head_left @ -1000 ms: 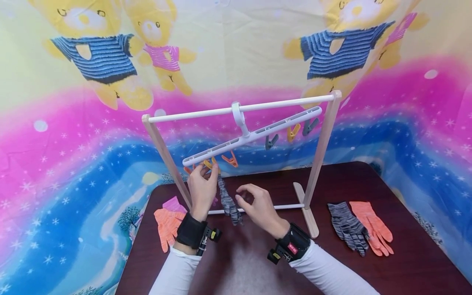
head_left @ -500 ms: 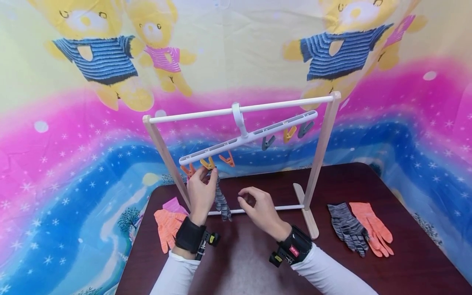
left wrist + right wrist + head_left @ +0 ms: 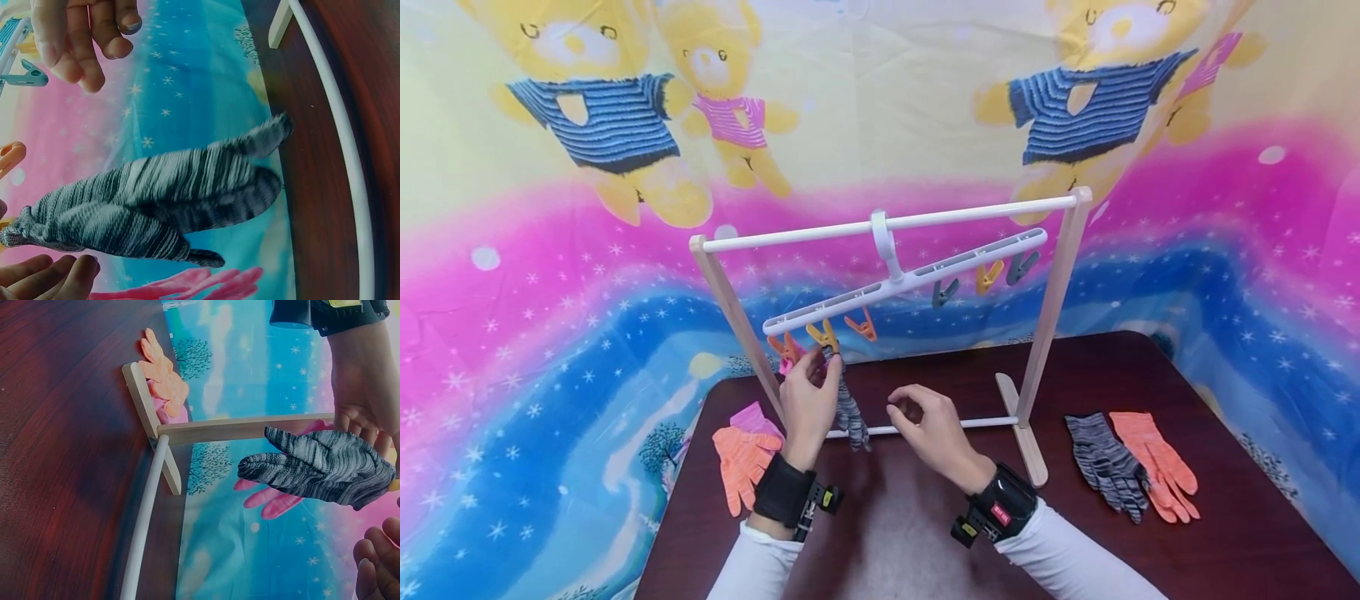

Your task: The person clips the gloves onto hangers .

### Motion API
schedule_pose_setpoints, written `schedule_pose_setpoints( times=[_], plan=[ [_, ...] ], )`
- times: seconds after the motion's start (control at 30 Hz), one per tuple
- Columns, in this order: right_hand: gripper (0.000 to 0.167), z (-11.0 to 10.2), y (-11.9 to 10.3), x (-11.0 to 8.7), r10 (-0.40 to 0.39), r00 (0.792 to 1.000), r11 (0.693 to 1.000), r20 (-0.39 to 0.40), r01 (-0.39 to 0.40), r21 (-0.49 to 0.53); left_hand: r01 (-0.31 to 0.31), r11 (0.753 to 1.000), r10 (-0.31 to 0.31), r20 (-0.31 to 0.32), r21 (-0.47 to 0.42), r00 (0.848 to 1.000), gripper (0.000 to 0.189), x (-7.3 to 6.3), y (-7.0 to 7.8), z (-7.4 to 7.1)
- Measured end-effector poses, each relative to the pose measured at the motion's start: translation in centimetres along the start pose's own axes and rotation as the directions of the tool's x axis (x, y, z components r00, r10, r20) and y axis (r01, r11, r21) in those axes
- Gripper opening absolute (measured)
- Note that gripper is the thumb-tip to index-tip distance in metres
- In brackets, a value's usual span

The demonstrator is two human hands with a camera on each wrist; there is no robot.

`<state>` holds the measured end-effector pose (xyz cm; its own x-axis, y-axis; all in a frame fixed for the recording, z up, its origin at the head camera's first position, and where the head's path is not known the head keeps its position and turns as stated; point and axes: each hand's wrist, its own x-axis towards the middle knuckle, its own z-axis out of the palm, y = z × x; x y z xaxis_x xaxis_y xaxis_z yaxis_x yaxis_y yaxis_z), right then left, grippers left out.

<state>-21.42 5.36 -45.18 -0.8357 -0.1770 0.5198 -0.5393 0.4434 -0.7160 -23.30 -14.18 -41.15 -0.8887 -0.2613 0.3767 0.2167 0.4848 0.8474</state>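
A black-and-grey striped knit glove (image 3: 156, 194) hangs by its bunched cuff from a yellow clip (image 3: 823, 335) on the white hanger (image 3: 857, 298). My left hand (image 3: 808, 396) is just below that clip, its fingers apart beside the glove's cuff and holding nothing. Behind it, a pink glove (image 3: 275, 501) hangs near the orange clip (image 3: 784, 346) at the hanger's left end, mostly hidden by the hand and the striped glove. My right hand (image 3: 934, 429) is in the air right of the striped glove, fingers loosely bent with nothing in them.
The hanger tilts down to the left on the white rail (image 3: 977, 212) of a wooden stand (image 3: 1052, 317). Orange gloves (image 3: 741, 467) and pink cloth (image 3: 754, 419) lie at left on the dark table (image 3: 910, 533). Striped (image 3: 1105, 462) and orange gloves (image 3: 1157, 467) lie at right.
The left hand has come down from the yellow clip and its fingers have parted from it. The striped glove has swung left. The right hand has barely moved.
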Motion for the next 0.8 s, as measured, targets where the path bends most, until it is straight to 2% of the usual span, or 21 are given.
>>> schedule_pose_setpoints(
  times=[0.37, 0.6, 0.8],
  plan=[
    [0.008, -0.1, 0.6, -0.5, 0.026, 0.999, 1.0, 0.024, -0.026, -0.006, 0.048, 0.997, -0.051, 0.055, 0.056, 0.997, 0.048, -0.9, -0.9, 0.1],
    [0.008, -0.1, 0.8, -0.8, 0.066, 0.997, 0.998, 0.037, -0.065, -0.027, 0.057, 0.99, -0.062, 0.04, 0.125, 0.997, 0.047, -1.8, -1.7, 0.1],
    [0.008, -0.2, 1.0, -1.1, 0.087, 0.996, 0.995, 0.037, -0.085, -0.049, 0.056, 0.987, -0.064, 0.048, 0.148, 0.997, 0.048, -2.5, -2.3, 0.0]
  ],
)
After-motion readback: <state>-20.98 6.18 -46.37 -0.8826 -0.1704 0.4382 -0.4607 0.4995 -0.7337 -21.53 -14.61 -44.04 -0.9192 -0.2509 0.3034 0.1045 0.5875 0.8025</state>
